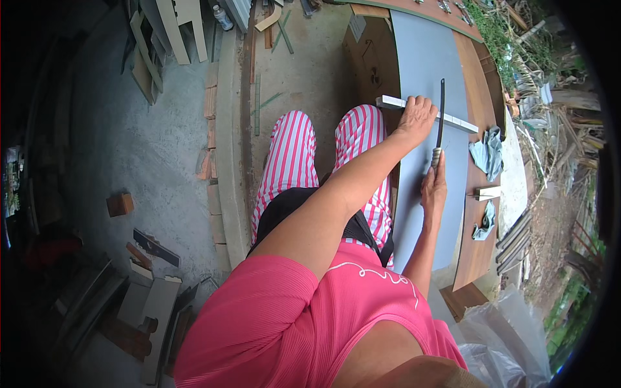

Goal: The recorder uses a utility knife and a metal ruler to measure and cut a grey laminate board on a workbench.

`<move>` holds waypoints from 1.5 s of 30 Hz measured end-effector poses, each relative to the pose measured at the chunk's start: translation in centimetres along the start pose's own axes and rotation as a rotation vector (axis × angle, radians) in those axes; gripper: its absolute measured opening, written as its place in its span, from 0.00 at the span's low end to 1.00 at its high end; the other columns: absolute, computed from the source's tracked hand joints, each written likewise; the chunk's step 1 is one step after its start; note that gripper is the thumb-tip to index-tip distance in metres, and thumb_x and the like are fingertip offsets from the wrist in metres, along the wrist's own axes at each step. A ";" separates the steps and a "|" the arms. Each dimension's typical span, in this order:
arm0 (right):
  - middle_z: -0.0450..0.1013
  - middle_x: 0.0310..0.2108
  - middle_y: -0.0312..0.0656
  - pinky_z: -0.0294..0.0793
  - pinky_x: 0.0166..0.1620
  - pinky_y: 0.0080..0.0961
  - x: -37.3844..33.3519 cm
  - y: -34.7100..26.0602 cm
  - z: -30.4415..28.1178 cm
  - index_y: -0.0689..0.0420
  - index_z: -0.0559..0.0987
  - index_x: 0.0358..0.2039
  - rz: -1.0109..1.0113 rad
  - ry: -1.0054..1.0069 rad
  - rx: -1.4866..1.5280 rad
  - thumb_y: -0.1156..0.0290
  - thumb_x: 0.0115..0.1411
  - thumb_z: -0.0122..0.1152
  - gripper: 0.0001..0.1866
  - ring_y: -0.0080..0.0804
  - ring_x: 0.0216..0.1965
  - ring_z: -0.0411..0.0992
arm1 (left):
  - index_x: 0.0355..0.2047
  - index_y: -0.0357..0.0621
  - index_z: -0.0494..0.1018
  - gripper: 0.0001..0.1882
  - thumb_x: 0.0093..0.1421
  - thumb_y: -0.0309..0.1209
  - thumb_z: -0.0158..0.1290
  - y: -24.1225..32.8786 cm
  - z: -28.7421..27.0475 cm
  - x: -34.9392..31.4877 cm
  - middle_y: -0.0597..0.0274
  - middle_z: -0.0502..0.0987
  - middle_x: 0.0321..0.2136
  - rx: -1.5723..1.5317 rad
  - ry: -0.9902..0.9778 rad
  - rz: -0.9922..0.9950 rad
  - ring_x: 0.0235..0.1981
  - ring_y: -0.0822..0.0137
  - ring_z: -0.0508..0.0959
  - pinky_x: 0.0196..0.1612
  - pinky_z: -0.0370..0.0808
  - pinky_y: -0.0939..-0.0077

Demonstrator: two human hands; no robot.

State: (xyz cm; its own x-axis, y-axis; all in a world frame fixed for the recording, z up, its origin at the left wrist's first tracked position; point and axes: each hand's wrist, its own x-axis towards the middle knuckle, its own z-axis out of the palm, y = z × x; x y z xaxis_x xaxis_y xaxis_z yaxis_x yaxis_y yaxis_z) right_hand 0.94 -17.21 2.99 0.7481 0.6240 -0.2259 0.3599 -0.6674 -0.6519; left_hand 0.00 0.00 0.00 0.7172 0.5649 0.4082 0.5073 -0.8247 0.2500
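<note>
My left hand [417,121] is closed around a pale silvery bar [460,121] that lies across a grey board [429,55]. One end of the bar sticks out past the board's left edge. In my closed right hand [435,189] is a narrow-bladed hand tool [442,107] with a long dark blade and a light wrapped handle. Its blade points away from me and crosses the bar just right of my left hand; whether the two touch, I cannot tell. The blade's edge is too small to make out.
Right of the board are a brown wooden panel [477,71], a crumpled grey-green cloth [486,154] and a small pale block [487,193]. A cardboard box [374,58] stands beyond my knees. Boards [183,29] lean at the far left; wood scraps [155,317] lie lower left.
</note>
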 end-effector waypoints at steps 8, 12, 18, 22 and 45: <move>0.70 0.27 0.43 0.66 0.28 0.20 -5.9 1.7 0.0 0.38 0.53 0.61 0.034 -0.019 0.073 0.70 0.63 0.41 0.26 0.23 0.22 0.62 | 0.32 0.45 0.69 0.08 0.51 0.27 0.44 -0.6 0.3 -0.7 0.62 0.69 0.30 0.009 0.000 -0.004 0.36 0.66 0.67 0.39 0.59 0.70; 0.70 0.26 0.42 0.66 0.27 0.21 -4.7 2.1 0.4 0.38 0.54 0.61 -0.040 0.051 0.056 0.70 0.63 0.41 0.26 0.22 0.21 0.61 | 0.32 0.45 0.69 0.08 0.51 0.27 0.44 -0.5 0.0 -0.3 0.61 0.69 0.30 0.013 0.006 0.002 0.35 0.66 0.67 0.39 0.59 0.70; 0.70 0.25 0.41 0.67 0.27 0.23 0.8 -1.1 0.4 0.40 0.56 0.60 -0.018 0.013 0.072 0.69 0.62 0.42 0.25 0.22 0.20 0.62 | 0.32 0.45 0.69 0.08 0.51 0.28 0.44 -0.7 0.0 -0.4 0.61 0.69 0.30 0.009 0.016 -0.004 0.35 0.65 0.67 0.39 0.59 0.70; 0.72 0.30 0.45 0.68 0.30 0.25 4.8 -2.4 0.8 0.43 0.56 0.60 -0.089 0.040 0.043 0.68 0.62 0.42 0.25 0.26 0.22 0.66 | 0.32 0.45 0.69 0.08 0.51 0.28 0.44 -0.5 0.0 -0.3 0.61 0.69 0.30 0.006 0.030 0.002 0.36 0.65 0.67 0.39 0.59 0.70; 0.71 0.41 0.52 0.70 0.36 0.30 -1.3 -0.2 0.6 0.39 0.53 0.61 -0.014 0.048 -0.006 0.68 0.62 0.42 0.26 0.37 0.30 0.72 | 0.32 0.45 0.69 0.08 0.51 0.28 0.44 -0.4 0.0 -0.2 0.62 0.69 0.29 0.015 0.023 0.014 0.35 0.66 0.67 0.38 0.59 0.71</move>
State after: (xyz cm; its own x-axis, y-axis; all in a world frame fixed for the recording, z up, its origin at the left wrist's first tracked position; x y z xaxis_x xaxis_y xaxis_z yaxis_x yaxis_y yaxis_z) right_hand -0.43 -17.62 2.95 0.7691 0.6128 -0.1817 0.3736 -0.6617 -0.6501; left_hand -0.33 0.19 -0.19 0.7129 0.5524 0.4319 0.5044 -0.8319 0.2314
